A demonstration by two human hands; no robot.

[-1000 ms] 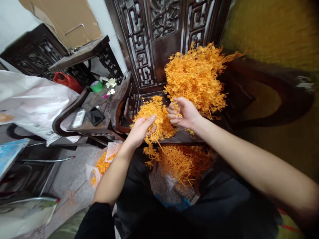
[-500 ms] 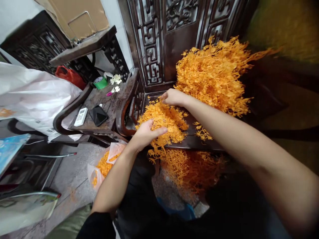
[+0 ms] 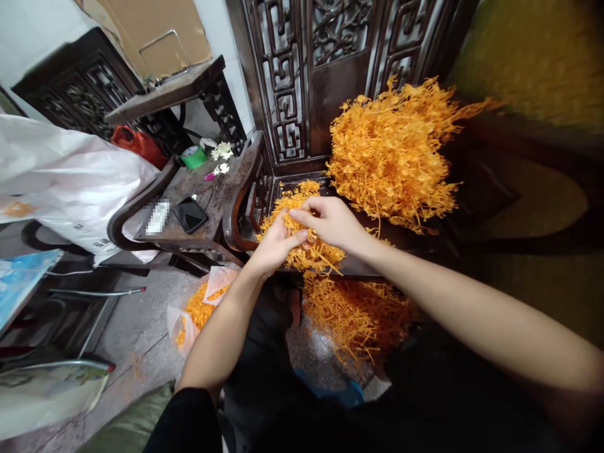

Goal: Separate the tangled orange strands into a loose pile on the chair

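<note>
Both hands are working the same small heap of orange strands [image 3: 302, 226] that sits on the dark carved chair seat [image 3: 415, 236]. Left hand [image 3: 276, 242] comes up from below with its fingers curled into the strands, right hand [image 3: 330, 220] comes over the top with the fingers bent and pinching a tuft, and the two are touching or as good as, right over the heap.

That heap is close to the front edge of the seat, and some strands hang off over a looser pile below [image 3: 353, 311]. A much bigger orange bunch [image 3: 391, 157] leans against the carved chair back [image 3: 311, 75] just to the right, so room on that side is tight. The curved armrest [image 3: 236, 207] closes in the left side.

Past the armrest is a small dark side table [image 3: 207, 195] with a black phone [image 3: 190, 214], little white flowers [image 3: 221, 152] and a green cup [image 3: 194, 157]. A small plastic bag of orange bits [image 3: 198, 308] lies on the grey floor [image 3: 136, 333], and a big white bag [image 3: 70, 182] fills the far left.
</note>
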